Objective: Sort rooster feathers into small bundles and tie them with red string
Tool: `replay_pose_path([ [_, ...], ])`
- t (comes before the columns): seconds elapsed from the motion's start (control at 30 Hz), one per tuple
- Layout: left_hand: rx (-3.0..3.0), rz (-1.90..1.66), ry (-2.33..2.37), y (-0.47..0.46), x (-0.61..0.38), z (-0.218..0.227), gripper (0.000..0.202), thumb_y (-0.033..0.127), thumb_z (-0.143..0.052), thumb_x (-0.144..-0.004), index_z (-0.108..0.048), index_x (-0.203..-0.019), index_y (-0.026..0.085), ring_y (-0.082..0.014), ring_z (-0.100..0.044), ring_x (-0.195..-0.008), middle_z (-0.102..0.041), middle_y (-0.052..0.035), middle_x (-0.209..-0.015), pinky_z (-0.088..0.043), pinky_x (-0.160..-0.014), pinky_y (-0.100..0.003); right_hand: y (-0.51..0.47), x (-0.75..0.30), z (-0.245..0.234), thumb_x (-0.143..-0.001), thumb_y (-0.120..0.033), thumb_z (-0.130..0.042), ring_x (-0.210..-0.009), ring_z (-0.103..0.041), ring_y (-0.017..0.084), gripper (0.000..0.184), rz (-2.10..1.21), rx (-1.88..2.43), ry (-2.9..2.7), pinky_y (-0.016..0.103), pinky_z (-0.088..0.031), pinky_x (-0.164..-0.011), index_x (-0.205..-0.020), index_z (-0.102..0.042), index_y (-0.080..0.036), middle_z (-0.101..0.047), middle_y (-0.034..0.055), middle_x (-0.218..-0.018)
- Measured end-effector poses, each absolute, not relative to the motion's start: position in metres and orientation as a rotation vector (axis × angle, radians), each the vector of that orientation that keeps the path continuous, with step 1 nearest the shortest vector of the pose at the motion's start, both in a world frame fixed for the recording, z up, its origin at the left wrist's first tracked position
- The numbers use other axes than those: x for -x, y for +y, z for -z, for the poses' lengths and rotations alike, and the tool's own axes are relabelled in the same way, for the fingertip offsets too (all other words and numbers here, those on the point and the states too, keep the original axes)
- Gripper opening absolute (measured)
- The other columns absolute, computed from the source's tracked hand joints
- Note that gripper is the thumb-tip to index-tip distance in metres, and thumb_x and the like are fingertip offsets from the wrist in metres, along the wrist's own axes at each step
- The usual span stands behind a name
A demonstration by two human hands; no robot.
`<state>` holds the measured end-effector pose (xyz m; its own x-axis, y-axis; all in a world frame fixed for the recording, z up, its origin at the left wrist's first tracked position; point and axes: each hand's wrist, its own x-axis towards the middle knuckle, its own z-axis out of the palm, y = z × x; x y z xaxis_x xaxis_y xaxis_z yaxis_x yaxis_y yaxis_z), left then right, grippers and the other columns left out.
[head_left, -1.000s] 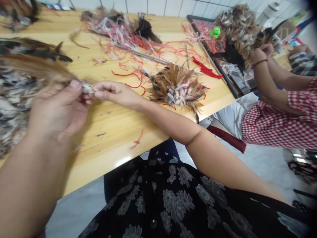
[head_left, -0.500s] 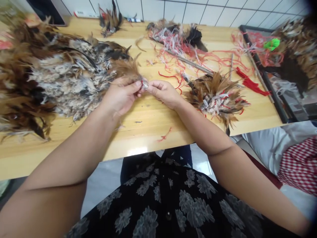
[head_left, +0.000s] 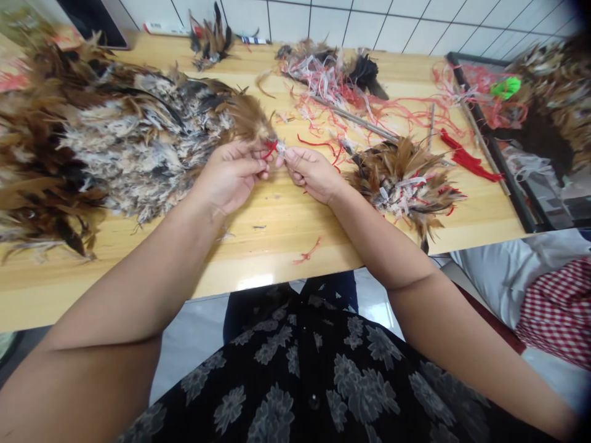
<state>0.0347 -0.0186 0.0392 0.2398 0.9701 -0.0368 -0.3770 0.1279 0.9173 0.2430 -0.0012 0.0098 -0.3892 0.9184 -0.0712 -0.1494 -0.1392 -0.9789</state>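
A small bundle of brown feathers (head_left: 252,117) points up and left, with a red string (head_left: 271,148) round its pale quill ends. My left hand (head_left: 233,172) is closed at the bundle's lower end, thumb and fingers pinched together by the string. From the other side, my right hand (head_left: 314,173) pinches the whitish quill ends between thumb and bent forefinger. Part of the bundle's base is hidden behind the fingers. Just left of my left hand lies a big heap of brown, black and white feathers (head_left: 138,141). Tied feather bundles (head_left: 401,175) are piled right of my right hand.
On the wooden table (head_left: 258,246), tangled pink and white strings (head_left: 332,86) lie behind thin sticks (head_left: 355,120). Red strings (head_left: 468,157) lie near a dark-framed tray (head_left: 503,166) at right. A small feather bundle (head_left: 210,40) and a marker (head_left: 166,29) are by the tiled wall.
The red string round the quills shows more now. My right hand has moved slightly right, and the fingers of my two hands are a little farther apart.
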Motion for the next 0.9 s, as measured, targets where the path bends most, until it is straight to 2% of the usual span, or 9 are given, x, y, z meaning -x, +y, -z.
replay_pose_path([
  [0.13,-0.951,-1.156,0.781,-0.014,-0.031,-0.031,0.026,0.0,-0.093,-0.084,-0.092,-0.096,0.023,-0.0165,-0.077,-0.081,-0.089,-0.0019,-0.094,-0.061,-0.075,-0.025,-0.002,-0.243,-0.018,-0.132,-0.043,-0.074,-0.06,-0.027,0.01,0.046,-1.677,0.969,-1.236,0.019,-0.026,-0.055,-0.092,-0.067,-0.022,-0.038,-0.011,-0.066],
  [0.23,-0.965,-1.145,0.763,-0.013,-0.03,-0.03,0.013,0.01,-0.099,-0.095,-0.092,-0.096,0.021,-0.0167,-0.076,-0.081,-0.088,-0.0052,-0.095,-0.064,-0.076,-0.025,-0.003,-0.243,-0.022,-0.135,-0.037,-0.066,-0.059,-0.028,0.011,0.047,-1.697,0.995,-1.209,0.019,-0.025,-0.056,-0.09,-0.067,-0.022,-0.039,-0.0107,-0.063],
  [0.33,-1.019,-1.147,0.747,-0.014,-0.031,-0.027,0.018,0.022,-0.108,-0.104,-0.092,-0.096,0.019,-0.0164,-0.074,-0.081,-0.087,-0.0069,-0.096,-0.062,-0.075,-0.024,-0.004,-0.241,-0.022,-0.135,-0.035,-0.066,-0.06,-0.026,0.01,0.048,-1.685,0.987,-1.242,0.019,-0.024,-0.056,-0.089,-0.065,-0.022,-0.039,-0.0105,-0.065],
  [0.47,-1.077,-1.19,0.816,-0.016,-0.034,-0.018,0.03,0.022,-0.117,-0.101,-0.088,-0.096,0.021,-0.019,-0.076,-0.083,-0.085,-0.0051,-0.097,-0.059,-0.073,-0.028,-0.007,-0.238,-0.019,-0.131,-0.046,-0.076,-0.062,-0.024,0.009,0.052,-1.631,1.001,-1.316,0.021,-0.024,-0.058,-0.088,-0.061,-0.023,-0.039,-0.0102,-0.071],
  [0.57,-1.082,-1.218,0.849,-0.015,-0.036,-0.013,0.032,0.02,-0.115,-0.104,-0.085,-0.094,0.021,-0.0189,-0.075,-0.08,-0.082,-0.0034,-0.092,-0.058,-0.071,-0.028,-0.013,-0.235,-0.024,-0.129,-0.051,-0.08,-0.067,-0.035,0.009,0.054,-1.608,1.028,-1.366,0.019,-0.032,-0.062,-0.088,-0.061,-0.022,-0.047,-0.0081,-0.075],
  [0.7,-1.076,-1.231,0.859,-0.014,-0.037,-0.015,0.033,0.015,-0.107,-0.108,-0.081,-0.088,0.022,-0.0151,-0.069,-0.074,-0.079,-0.0012,-0.084,-0.058,-0.069,-0.023,-0.016,-0.233,-0.027,-0.122,-0.06,-0.09,-0.075,-0.049,0.009,0.059,-1.566,0.966,-1.405,0.019,-0.038,-0.067,-0.087,-0.062,-0.021,-0.058,-0.0051,-0.081],
  [0.8,-1.019,-1.228,0.883,-0.013,-0.037,-0.021,0.036,0.014,-0.104,-0.106,-0.078,-0.083,0.023,-0.0146,-0.066,-0.07,-0.078,-0.0011,-0.082,-0.056,-0.065,-0.021,-0.009,-0.234,-0.014,-0.12,-0.067,-0.09,-0.07,-0.042,0.009,0.059,-1.556,0.899,-1.406,0.019,-0.033,-0.063,-0.093,-0.063,-0.022,-0.051,-0.0082,-0.076],
  [0.9,-0.923,-1.253,0.916,-0.013,-0.037,-0.027,0.05,0.011,-0.106,-0.099,-0.064,-0.074,0.024,-0.0158,-0.066,-0.069,-0.077,-0.0006,-0.081,-0.054,-0.062,-0.025,0.001,-0.238,0.001,-0.121,-0.07,-0.089,-0.061,-0.029,0.008,0.056,-1.579,0.868,-1.414,0.02,-0.023,-0.056,-0.102,-0.064,-0.024,-0.037,-0.0129,-0.069],
])
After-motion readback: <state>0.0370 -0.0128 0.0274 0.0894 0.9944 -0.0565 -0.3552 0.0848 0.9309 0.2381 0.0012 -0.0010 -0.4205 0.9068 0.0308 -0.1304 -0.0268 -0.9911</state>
